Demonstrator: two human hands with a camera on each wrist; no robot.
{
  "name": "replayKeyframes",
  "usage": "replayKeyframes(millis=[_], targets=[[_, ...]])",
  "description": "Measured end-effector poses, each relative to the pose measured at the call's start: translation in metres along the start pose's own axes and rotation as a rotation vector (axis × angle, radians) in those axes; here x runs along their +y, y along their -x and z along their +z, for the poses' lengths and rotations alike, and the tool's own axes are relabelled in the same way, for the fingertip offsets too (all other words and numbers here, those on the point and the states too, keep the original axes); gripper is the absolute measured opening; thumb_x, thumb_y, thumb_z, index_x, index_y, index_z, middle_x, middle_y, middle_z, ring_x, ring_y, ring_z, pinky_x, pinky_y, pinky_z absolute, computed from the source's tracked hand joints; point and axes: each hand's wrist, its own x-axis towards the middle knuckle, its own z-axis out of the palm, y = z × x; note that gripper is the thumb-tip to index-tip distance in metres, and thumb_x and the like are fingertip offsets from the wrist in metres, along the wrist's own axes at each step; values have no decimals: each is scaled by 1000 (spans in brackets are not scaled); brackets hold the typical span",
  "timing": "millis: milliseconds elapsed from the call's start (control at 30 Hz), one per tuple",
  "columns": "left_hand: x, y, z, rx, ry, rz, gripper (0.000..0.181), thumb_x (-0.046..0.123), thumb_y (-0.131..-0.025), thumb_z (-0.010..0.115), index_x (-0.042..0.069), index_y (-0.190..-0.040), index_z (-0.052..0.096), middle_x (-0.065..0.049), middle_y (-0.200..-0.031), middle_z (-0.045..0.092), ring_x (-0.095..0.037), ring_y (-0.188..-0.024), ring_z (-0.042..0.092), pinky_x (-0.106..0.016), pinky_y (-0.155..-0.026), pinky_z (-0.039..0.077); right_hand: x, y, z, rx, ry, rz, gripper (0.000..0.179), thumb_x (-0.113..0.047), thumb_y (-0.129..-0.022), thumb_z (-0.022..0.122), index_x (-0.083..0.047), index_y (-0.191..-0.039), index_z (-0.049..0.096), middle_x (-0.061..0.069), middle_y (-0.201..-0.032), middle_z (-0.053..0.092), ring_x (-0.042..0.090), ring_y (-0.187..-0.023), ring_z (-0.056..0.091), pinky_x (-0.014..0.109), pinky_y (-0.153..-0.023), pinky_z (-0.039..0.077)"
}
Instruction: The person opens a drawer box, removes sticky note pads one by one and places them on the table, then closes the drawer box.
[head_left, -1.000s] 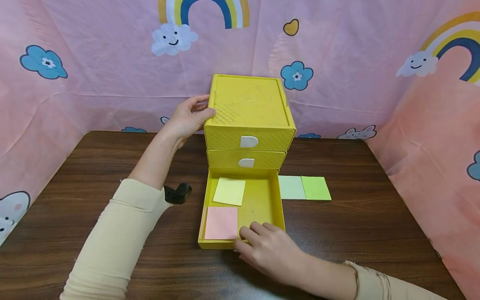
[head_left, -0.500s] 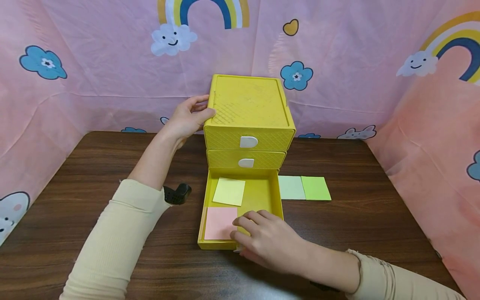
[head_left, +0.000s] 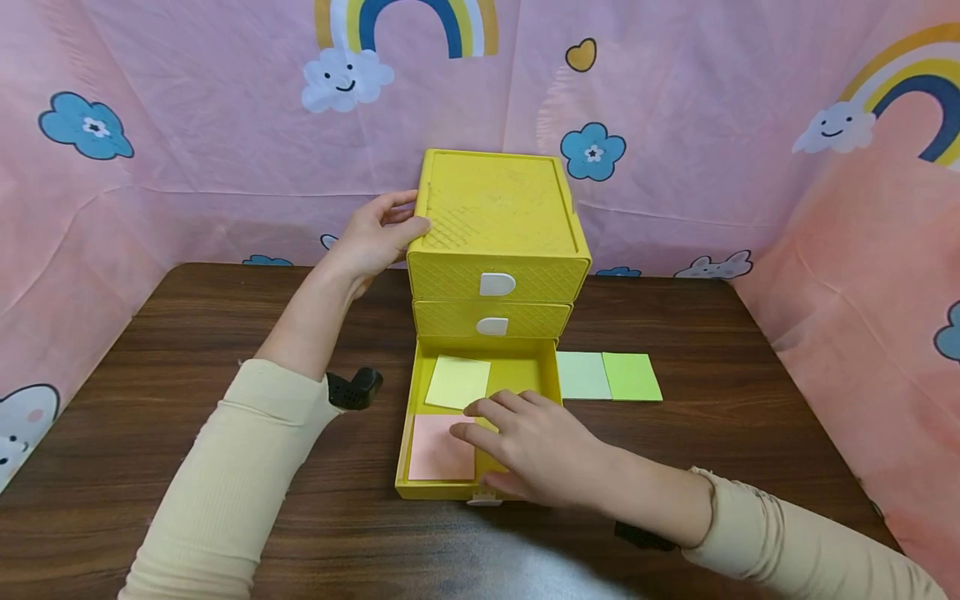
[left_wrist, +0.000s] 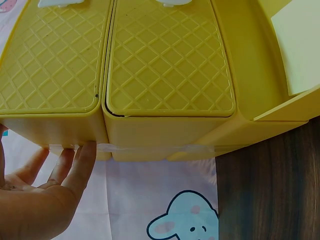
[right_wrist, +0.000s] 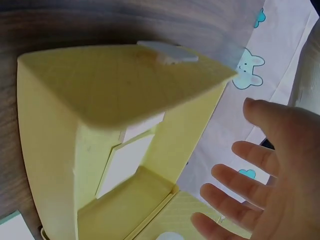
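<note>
A yellow plastic drawer cabinet with white handles stands on the table, its bottom drawer pulled out. In the drawer lie a pale yellow sticky-note pad and a pink one. My left hand rests on the cabinet's upper left side, thumb at the top edge. In the left wrist view its fingertips press the flat side wall. Above the drawer's front right part is my right hand, fingers spread and holding nothing. It covers part of the pink pad in the head view.
A mint sticky-note pad and a bright green one lie side by side on the dark wood table, right of the drawer. A pink patterned cloth hangs behind and at both sides.
My right hand has come off the drawer's front edge and moved up over the drawer, uncovering the white front handle. My left hand and the pads have stayed in place.
</note>
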Motion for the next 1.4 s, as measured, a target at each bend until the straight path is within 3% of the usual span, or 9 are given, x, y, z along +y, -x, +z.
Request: replayKeyframes(millis=[333, 700, 1400], targets=[[0, 0, 0, -2, 2, 6, 56, 21, -92, 54, 20, -144, 31, -7, -144, 34, -22, -120, 47, -37, -95, 45, 11, -11, -1, -104, -42, 71, 65, -53, -79, 63, -21, -133, 46, 1, -125, 53, 18, -105, 55, 34, -79, 51], [0, -1, 2, 11, -7, -2, 57, 22, -92, 55, 21, -144, 32, -5, -143, 36, -21, -118, 49, -36, -94, 46, 23, -28, 7, -121, -54, 92, 65, -53, -79, 63, -19, -132, 47, 3, -124, 53, 22, -106, 55, 37, -78, 52], [0, 0, 2, 16, -7, -3, 56, 23, -92, 55, 22, -143, 33, -6, -142, 37, -21, -116, 50, -34, -92, 47, 45, -54, 29, -361, -140, 251, 66, -52, -82, 60, -23, -138, 43, 5, -128, 48, 24, -110, 51, 38, -83, 51]])
